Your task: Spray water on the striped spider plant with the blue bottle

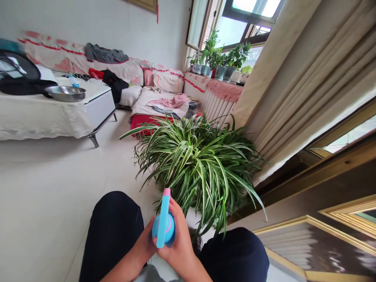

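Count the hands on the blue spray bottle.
2: the left hand is at the left side of the spray bottle, and the right hand is at its right side. Some of their fingers are hidden from this view.

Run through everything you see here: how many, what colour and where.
spray bottle: one, blue with pink tip, lower centre
long-leaved plant: one, green with pale edges, beyond the bottle
table: one, white-covered, left
bowl: one, silvery, on the table's corner
sofa: one, pale and pink covers, along the back
garment: one, grey, over the sofa's back
cloth: one, pink, on the sofa's seat
window: one, dark-framed, upper right
potted plants: several, green, by the window
curtain: one, beige, right
gold-trimmed panels: several, dark, lower right
floor: one, pale, left
trousered legs: two, navy, lower left and right
left hand: one, bare, bottle's left
right hand: one, bare, bottle's right
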Motion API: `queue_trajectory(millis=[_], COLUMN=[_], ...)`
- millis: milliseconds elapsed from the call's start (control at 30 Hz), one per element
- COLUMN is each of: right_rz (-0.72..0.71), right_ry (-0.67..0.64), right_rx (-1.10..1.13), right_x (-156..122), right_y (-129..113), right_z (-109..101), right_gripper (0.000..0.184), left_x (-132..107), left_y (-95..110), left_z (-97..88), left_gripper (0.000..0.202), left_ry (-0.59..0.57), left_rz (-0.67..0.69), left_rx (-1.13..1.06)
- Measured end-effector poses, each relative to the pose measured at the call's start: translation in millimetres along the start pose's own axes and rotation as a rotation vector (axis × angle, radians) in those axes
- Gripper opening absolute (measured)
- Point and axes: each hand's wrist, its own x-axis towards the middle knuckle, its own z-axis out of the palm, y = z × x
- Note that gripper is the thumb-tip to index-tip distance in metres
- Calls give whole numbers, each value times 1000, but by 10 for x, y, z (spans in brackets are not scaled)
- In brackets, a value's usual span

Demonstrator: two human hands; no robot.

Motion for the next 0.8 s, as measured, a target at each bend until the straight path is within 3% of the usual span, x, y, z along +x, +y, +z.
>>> queue_trajectory(millis=[100, 200, 367, 467, 600, 700, 800], right_rz=[5, 95, 158, 114, 15, 6, -2], right_ry=[-34, -18, 268, 261, 80, 58, 131], right_rx=[-48, -36, 14, -11, -35, -84, -128], right_x=[77, 98, 58, 47, 87, 126, 131], right_y=[-40, -15, 132, 137, -6, -100, -68], right_z=[-48, -75, -6, -6, -63, -57, 1], right_gripper=[68, 62, 72, 81, 72, 63, 45], left_x=[20, 11, -25, -26, -2, 26, 51], left_y=[-67, -6, 140, 165, 178, 205, 248], left_z=[7, -12, -53, -75, -59, -13, 15], left_gripper=[64, 53, 53, 49, 43, 57, 77], left_ry=[-76, -158, -208, -190, -215, -225, -242], left_rz=[-135, -240, -364, -333, -145, -140, -212], left_rx=[-215, -353, -451, -446, -275, -204, -205])
